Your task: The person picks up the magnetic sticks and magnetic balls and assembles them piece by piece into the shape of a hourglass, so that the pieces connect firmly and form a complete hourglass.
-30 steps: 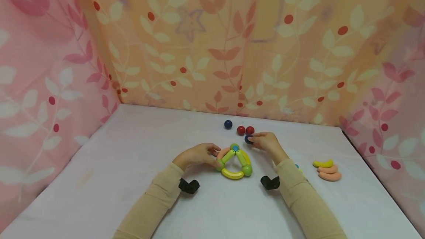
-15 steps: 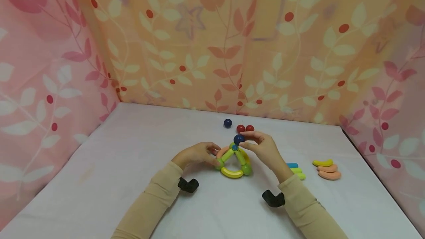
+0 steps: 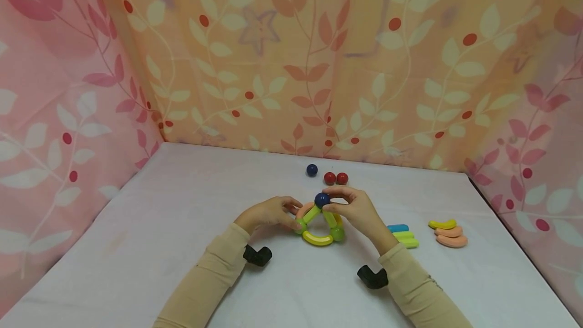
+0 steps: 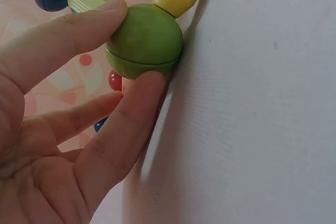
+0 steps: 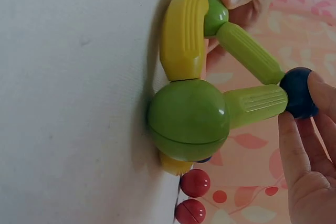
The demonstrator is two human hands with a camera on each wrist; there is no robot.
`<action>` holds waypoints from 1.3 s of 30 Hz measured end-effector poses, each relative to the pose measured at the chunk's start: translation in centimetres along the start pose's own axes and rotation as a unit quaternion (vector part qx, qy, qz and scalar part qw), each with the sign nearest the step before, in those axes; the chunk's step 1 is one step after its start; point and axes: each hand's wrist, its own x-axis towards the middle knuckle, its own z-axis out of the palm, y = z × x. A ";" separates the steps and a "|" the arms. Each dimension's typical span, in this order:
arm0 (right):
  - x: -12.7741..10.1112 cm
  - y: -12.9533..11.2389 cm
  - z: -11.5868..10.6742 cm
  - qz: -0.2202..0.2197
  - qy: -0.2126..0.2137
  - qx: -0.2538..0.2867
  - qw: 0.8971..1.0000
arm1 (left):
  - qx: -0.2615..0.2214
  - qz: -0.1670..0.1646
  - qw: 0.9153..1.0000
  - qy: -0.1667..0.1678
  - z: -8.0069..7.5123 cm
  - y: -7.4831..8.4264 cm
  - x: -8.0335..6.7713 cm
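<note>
Near the table's middle stands a toy frame of balls and rods. My left hand [image 3: 269, 212] pinches its left green ball [image 4: 147, 40] between thumb and fingers. At the top, my right hand [image 3: 357, 211] grips a dark blue ball [image 3: 322, 200], which touches the upper ends of two straight light green rods [image 5: 254, 106]. Those rods lean together and rise from the left ball and the right green ball [image 5: 189, 116]. A curved yellow rod [image 3: 317, 239] joins these two green balls along the front. Behind, a curved orange rod [image 3: 304, 210] is partly hidden.
Beyond the frame lie another dark blue ball [image 3: 311, 170] and two red balls [image 3: 335, 178]. To the right are a blue rod [image 3: 398, 228], light green rods [image 3: 406, 240], a curved yellow rod [image 3: 443, 223] and curved orange rods [image 3: 452, 241]. Patterned cloth [image 3: 264, 90] hangs behind the table.
My right hand has brought the dark blue ball from the table near the red balls, leftward and onto the tops of the leaning rods. My left hand has kept its place on the green ball.
</note>
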 end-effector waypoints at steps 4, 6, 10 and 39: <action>-0.1 -0.2 -0.1 -0.005 -0.008 -0.008 1.000 | -0.001 -0.002 1.000 0.002 0.0 0.0 0.1; -0.1 -0.3 -0.1 -0.004 -0.011 -0.008 1.000 | 0.000 -0.004 1.000 0.002 0.0 0.1 0.2; -0.1 -0.4 -0.1 0.004 -0.014 -0.016 1.000 | 0.004 -0.009 1.000 0.001 -0.1 0.0 0.1; -0.8 1.3 -0.5 0.089 -0.022 -0.093 0.991 | 0.004 -0.005 1.000 0.013 0.1 -0.1 0.1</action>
